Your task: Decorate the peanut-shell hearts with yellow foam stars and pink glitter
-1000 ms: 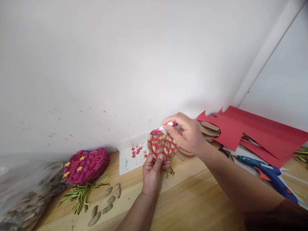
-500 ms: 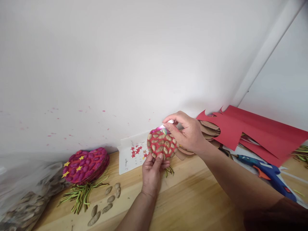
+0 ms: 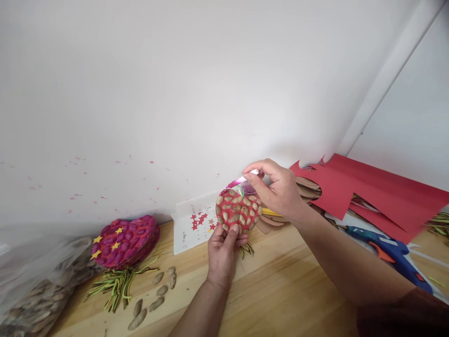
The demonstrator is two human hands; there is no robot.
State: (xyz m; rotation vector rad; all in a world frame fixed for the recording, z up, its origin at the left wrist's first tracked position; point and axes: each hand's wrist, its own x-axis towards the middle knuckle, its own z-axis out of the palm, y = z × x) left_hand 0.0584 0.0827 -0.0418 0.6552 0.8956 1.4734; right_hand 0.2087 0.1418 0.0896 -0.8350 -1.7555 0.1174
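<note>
My left hand [image 3: 224, 248] grips the lower edge of a round red disc [image 3: 239, 210] covered with peanuts in their shells, thumb in front. A yarn tassel [image 3: 247, 250] hangs below the disc, and a thin greenish loop [image 3: 240, 191] is at its top. Between the thumb and fingers of my right hand [image 3: 275, 187] is a white paint marker [image 3: 242, 179] with a magenta tip. That tip is by the disc's upper left edge; whether it touches, I cannot tell. A peanut there looks magenta, while the others are their natural tan.
At left lies a stack of magenta peanut discs [image 3: 128, 241] with yellow stars and a tassel. Loose peanuts [image 3: 158, 290], a bag of peanuts [image 3: 38, 299] and a sheet with red stars [image 3: 185, 236] are nearby. Red paper [image 3: 372, 192] and a blue glue gun [image 3: 396, 255] lie right.
My right hand and the marker have moved slightly up and right, away from the disc's top. The disc has shifted a little to the right in my left hand.
</note>
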